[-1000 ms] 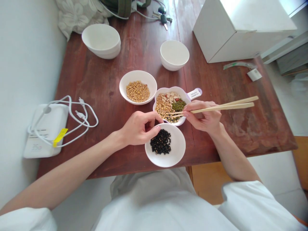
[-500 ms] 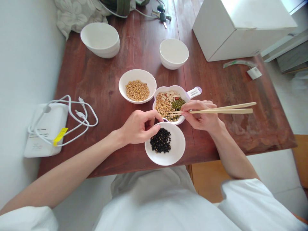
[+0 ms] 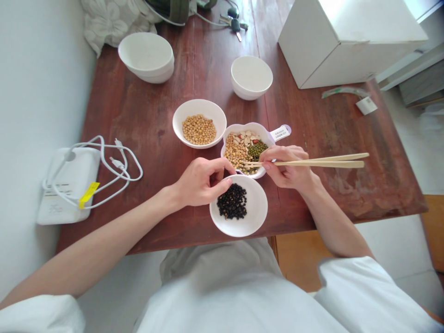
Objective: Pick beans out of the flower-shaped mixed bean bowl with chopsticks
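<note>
Currently, the right hand (image 3: 287, 167) pinches wooden chopsticks (image 3: 340, 163) over mixed beans (image 3: 237, 149) in a scalloped dish (image 3: 264, 134). The left hand (image 3: 201, 183) curls at the black-bean bowl (image 3: 255, 209), its grip unclear.

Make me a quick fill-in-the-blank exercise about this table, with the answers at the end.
1. The right hand holds two wooden ____, tips at the handled dish.
2. The left hand is at the rim of a bowl of beans coloured ____.
3. The keys lie left of the large white ____.

Answers: chopsticks; black; box.
</note>
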The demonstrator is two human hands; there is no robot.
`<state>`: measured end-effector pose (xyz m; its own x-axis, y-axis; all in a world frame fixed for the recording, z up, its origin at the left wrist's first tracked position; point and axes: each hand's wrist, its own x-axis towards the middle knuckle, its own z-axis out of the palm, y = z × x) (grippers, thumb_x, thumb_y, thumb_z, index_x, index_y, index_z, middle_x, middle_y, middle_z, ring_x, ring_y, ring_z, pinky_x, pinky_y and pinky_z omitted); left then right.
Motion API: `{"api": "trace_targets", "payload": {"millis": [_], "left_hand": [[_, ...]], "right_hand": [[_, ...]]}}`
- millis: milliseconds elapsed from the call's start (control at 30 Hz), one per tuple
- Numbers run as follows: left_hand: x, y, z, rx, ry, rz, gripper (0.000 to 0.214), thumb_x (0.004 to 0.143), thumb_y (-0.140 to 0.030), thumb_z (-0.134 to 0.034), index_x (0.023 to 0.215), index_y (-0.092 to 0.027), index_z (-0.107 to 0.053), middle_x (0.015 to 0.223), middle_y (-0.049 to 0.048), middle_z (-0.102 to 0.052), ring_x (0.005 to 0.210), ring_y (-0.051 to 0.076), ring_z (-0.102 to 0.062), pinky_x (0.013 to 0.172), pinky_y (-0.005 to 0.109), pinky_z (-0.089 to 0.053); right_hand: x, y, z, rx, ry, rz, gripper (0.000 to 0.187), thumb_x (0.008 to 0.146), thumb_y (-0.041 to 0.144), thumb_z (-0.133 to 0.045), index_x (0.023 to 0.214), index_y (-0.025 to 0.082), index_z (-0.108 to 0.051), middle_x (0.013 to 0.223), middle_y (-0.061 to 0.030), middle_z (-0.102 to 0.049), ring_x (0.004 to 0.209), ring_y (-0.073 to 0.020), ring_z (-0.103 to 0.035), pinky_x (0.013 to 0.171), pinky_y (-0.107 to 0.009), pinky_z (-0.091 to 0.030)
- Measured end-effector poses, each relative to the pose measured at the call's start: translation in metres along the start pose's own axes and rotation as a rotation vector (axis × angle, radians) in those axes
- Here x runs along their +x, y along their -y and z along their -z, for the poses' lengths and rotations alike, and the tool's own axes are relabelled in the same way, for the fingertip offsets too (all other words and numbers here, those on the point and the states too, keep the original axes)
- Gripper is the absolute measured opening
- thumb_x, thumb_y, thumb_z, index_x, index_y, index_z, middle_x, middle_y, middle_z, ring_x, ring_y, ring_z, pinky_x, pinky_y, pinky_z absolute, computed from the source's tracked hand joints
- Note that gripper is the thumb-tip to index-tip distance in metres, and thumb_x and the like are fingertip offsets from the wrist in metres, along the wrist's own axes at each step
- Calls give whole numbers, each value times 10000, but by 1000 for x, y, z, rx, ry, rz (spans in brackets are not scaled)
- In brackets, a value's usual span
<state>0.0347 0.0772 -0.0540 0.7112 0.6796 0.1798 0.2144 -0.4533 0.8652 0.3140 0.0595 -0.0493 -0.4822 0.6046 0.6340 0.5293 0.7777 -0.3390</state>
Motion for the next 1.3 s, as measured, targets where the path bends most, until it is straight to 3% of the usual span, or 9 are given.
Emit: {"api": "trace_targets", "payload": {"millis": [300,500,600,733,833,967,1167,1300], "left_hand": [[0,-2,0,4,9,8,194,920,-299,-647,1012,-144,-716,599,-62,-558,486,50,-473,519,182,-359],[0,-1,0,5,4,3,191,918,-298,-650,1012,-144,-716,603,-56,-569,493,53,-486,523,181,-369],[0,1,0,1,0,-9,187,915,-297,-658,1017,-152,-716,594,-60,-556,483,52,-478,510,179,-358],[0,4,0,-4,2,-18,178,908,-289,-663,1017,-156,-708,589,-62,-554,477,50,-472,503,174,-362],[1,3,0,-2,3,-24,173,904,-282,-666,1010,-152,-706,581,-66,-549,467,46,-460,499,170,-364],[1,-2,0,-12,-24,-28,182,915,-294,-680,1014,-143,-703,580,-66,-555,472,41,-453,495,166,-354],[3,-5,-2,-141,-265,24,257,967,-357,-665,1081,-133,-715,571,-65,-531,472,46,-404,474,185,-313],[3,-8,-1,-65,-298,-38,258,964,-364,-680,1030,-142,-795,614,-19,-583,527,65,-441,508,213,-334]], "right_hand": [[6,4,-2,-33,-73,-5,35,943,185,-625,977,188,-632,808,-10,-753,623,-88,-685,593,-188,-527],[5,-1,1,145,-151,-77,65,918,161,-664,974,192,-661,771,-4,-749,556,-92,-659,509,-198,-506],[4,-2,5,300,-228,-196,90,958,206,-648,1033,209,-699,812,-22,-745,654,-137,-721,562,-244,-579],[6,-6,6,450,-275,-388,220,1023,412,-583,1043,230,-704,888,-55,-693,711,-157,-722,545,-278,-603],[7,-11,3,555,-264,-437,319,1030,524,-538,1000,227,-651,936,-60,-651,774,-158,-722,532,-262,-610],[6,-13,-2,667,-239,-450,278,1020,502,-574,1015,229,-623,925,-41,-655,783,-154,-721,585,-281,-637],[13,5,1,648,-190,-416,311,985,516,-629,963,206,-626,870,-41,-669,729,-152,-709,591,-286,-625],[32,24,5,629,-45,-307,243,1011,432,-617,965,196,-653,879,-43,-693,740,-131,-703,632,-257,-610]]}}
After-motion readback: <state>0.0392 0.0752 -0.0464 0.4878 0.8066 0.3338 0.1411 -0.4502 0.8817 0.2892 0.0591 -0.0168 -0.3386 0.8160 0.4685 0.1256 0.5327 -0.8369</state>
